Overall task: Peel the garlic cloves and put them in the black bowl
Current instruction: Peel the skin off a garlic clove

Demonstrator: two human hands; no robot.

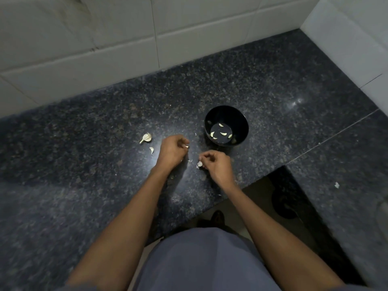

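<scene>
Left grip (172,149) is pinching a pale clove (186,146); right grip (217,163) is pinching papery skin (199,164) — black bowl (241,120) at 1 o'clock is holding 4 peeled cloves (223,133).

Counter (273,76): dark granite, black ground with grey-brown speckle throughout.
Wall tiles (105,38) behind the counter's far edge: off-white, plain.
Bowl (241,120): black inside and out.
Peeled cloves (223,134) in bowl: pale yellow-white.
Garlic piece (146,138) and loose clove (151,150) on counter: cream-white skins.
Skin scrap (336,185) near the counter's right edge: white.
Shirt (199,259): plain blue-grey.
</scene>
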